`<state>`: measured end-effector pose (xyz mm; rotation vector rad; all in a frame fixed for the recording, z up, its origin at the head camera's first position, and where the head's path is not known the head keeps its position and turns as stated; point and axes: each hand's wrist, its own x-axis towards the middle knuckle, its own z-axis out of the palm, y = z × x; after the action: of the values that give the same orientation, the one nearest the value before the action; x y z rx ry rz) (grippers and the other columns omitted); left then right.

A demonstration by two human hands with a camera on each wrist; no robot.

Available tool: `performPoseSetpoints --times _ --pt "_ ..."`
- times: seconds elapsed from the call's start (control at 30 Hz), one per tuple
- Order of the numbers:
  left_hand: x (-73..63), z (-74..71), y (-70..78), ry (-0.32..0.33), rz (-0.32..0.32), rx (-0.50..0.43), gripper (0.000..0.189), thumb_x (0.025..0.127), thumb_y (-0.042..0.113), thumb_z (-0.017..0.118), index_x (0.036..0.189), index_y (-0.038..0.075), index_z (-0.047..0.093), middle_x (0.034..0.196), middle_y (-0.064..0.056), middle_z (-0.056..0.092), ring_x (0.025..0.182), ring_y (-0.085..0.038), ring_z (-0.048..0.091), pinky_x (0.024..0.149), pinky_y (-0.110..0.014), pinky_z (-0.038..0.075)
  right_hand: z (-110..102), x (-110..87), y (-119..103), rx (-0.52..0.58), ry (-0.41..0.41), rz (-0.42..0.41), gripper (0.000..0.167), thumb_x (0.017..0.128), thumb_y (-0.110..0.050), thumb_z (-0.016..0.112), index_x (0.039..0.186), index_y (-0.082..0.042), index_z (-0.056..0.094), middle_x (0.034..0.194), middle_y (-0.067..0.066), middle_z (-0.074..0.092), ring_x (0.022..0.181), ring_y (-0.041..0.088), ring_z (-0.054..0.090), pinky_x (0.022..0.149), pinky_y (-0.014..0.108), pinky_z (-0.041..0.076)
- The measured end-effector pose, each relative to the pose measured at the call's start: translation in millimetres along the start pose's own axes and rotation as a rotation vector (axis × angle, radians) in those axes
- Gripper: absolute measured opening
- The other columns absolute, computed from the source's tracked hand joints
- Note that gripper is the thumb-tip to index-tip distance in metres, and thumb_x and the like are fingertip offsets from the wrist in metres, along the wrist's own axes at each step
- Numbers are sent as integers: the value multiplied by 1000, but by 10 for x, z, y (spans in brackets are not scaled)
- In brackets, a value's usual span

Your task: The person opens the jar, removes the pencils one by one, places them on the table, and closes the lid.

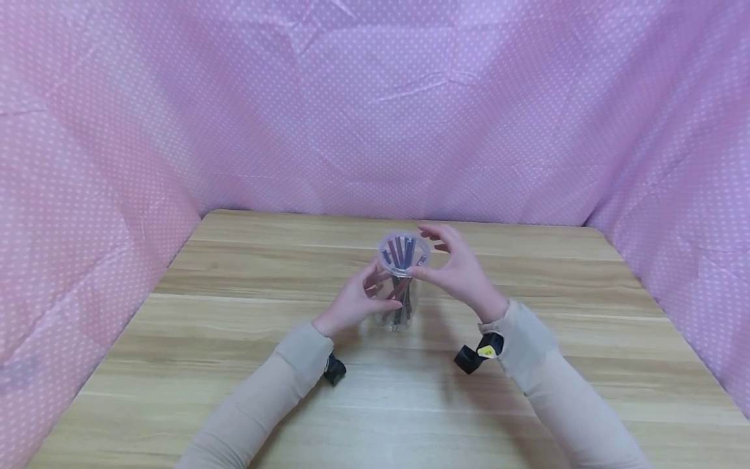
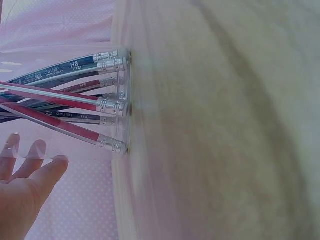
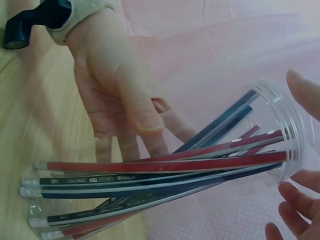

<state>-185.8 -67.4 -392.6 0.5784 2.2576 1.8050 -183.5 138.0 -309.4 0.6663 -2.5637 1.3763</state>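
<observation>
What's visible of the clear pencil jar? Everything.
The clear, plastic-looking jar is round, with a ringed rim, and holds red and dark pencils, silvery ends toward its base. It is roughly upright over the wood-grain table; base contact is unclear. The left hand grips its side; the right hand touches the rim. Whether it's lidded, I can't tell.
</observation>
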Motion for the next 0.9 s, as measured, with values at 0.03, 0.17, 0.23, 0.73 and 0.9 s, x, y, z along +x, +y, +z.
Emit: performPoseSetpoints --times 0.03,0.17,0.23,0.73,0.9 --pt "-2 0 -1 -1 0 0 92 75 12 80 148 31 28 143 -5 47 130 -26 47 110 -39 39 9 -7 -2 -7 12 -1 72 70 -10 83 132 3 48 127 19 53 120 34 47 103 47 43" --pt "-7 -1 -1 -1 13 -8 92 75 11 79 149 29 28 144 -4 46 131 -25 46 110 -39 38 37 -23 -15 -25 39 -14 69 68 -10 84 127 5 52 122 21 55 115 34 50 101 49 44" --pt "-7 1 0 -2 19 -13 91 75 11 79 149 29 28 145 -3 45 131 -24 46 110 -38 38 46 -26 -21 -30 39 -18 67 68 -10 84 126 4 54 120 20 57 113 33 51 100 48 45" --pt "-15 8 5 -8 50 -15 87 76 11 78 147 30 31 145 0 44 130 -23 47 110 -40 38 -21 22 59 31 -49 -68 63 68 -6 83 123 3 56 122 17 58 112 29 54 100 46 47" --pt "-21 13 26 -23 39 -31 87 77 10 78 148 28 30 147 -3 43 132 -25 44 111 -42 36 -82 65 99 77 -119 -72 65 68 -2 81 127 4 53 126 18 56 114 29 52 101 45 46"
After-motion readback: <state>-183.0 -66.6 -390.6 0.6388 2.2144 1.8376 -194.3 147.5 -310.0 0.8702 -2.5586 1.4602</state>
